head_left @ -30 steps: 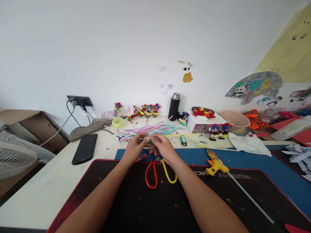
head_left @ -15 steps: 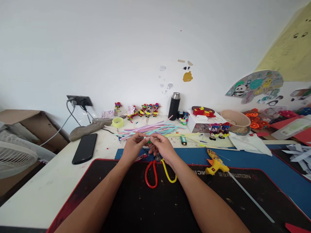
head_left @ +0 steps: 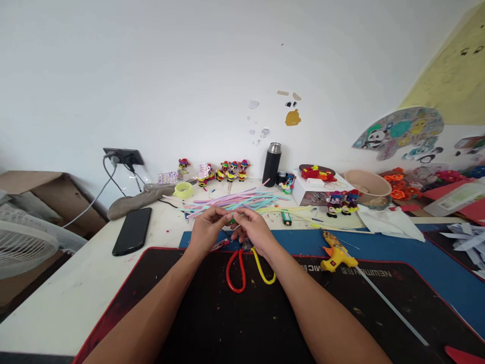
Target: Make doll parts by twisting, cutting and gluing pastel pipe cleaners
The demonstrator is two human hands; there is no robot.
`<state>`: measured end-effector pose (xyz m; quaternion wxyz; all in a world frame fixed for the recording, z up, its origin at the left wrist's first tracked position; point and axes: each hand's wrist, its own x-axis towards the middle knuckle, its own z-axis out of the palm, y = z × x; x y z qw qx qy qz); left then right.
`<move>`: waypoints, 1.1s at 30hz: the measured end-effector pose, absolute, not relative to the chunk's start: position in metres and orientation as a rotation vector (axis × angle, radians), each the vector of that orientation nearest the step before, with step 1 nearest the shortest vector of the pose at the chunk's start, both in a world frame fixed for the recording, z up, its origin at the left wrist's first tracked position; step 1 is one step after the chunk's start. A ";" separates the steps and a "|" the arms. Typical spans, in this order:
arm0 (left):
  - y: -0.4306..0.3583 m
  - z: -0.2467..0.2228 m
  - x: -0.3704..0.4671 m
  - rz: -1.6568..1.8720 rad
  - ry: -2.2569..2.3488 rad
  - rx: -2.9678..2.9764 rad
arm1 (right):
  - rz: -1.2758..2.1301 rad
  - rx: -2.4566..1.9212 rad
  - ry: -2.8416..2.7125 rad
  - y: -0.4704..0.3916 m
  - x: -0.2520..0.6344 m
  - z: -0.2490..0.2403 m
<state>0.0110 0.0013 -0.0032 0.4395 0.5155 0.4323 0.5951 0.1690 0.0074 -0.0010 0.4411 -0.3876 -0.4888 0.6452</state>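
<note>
My left hand and my right hand meet above the back edge of the black mat. Thumbs and fingertips of both pinch a small green piece, mostly hidden, so its kind cannot be made out. Just below them lie scissors with one red and one yellow handle loop; their blades are partly covered by my right hand. A pinkish-red tool rests beside my left wrist. Behind my fingers spreads a pile of pastel pipe cleaners.
On the right lies a yellow glue gun with a long glue stick. A black phone is at left. Along the wall stand a black flask, small colourful figures, green tape and a white box. A fan stands far left.
Both hands stay together around the small green piece, with only slight finger movement. The camera view has shifted very slightly.
</note>
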 end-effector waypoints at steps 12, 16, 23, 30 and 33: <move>0.002 -0.003 0.009 1.397 1.058 1.206 | 1.597 -0.946 -1.168 0.011 0.169 -0.004; 0.003 -0.005 0.008 1.330 1.072 1.187 | 1.585 -0.934 -1.187 0.012 0.170 -0.005; 0.004 -0.007 0.007 1.346 1.091 1.221 | 1.596 -0.941 -1.183 0.010 0.168 -0.005; 0.001 -0.005 0.010 1.442 1.126 1.280 | 1.621 -0.927 -1.134 0.007 0.167 -0.001; 0.001 -0.005 0.011 1.407 1.087 1.273 | 1.603 -0.931 -1.138 0.008 0.167 -0.002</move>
